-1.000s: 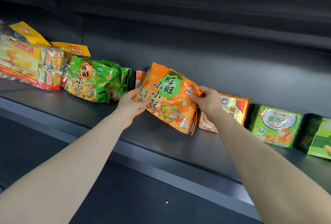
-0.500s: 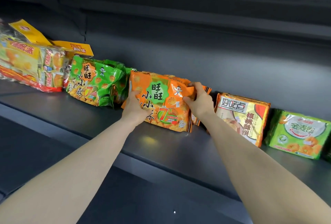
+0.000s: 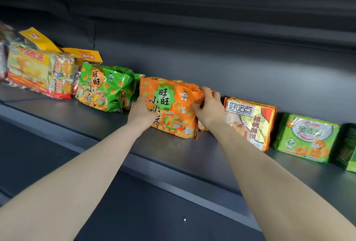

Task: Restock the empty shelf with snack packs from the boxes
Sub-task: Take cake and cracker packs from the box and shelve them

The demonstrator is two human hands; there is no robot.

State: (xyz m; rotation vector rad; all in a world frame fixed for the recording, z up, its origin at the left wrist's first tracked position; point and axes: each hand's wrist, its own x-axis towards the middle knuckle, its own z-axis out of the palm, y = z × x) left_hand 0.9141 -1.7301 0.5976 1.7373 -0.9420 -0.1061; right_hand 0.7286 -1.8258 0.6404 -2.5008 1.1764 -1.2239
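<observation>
Two hands on one orange snack pack, middle of frame: left hand with fingers curled round its left edge, right hand pinching the top right corner, thumb in front. Not tilted up in the air like a second ago. Now upright on the dark matte shelf, just beside the green packs to the left. Shiny crinkly foil, puffy pillow shape. Flatter, squarer yellow-red pack just to the right.
</observation>
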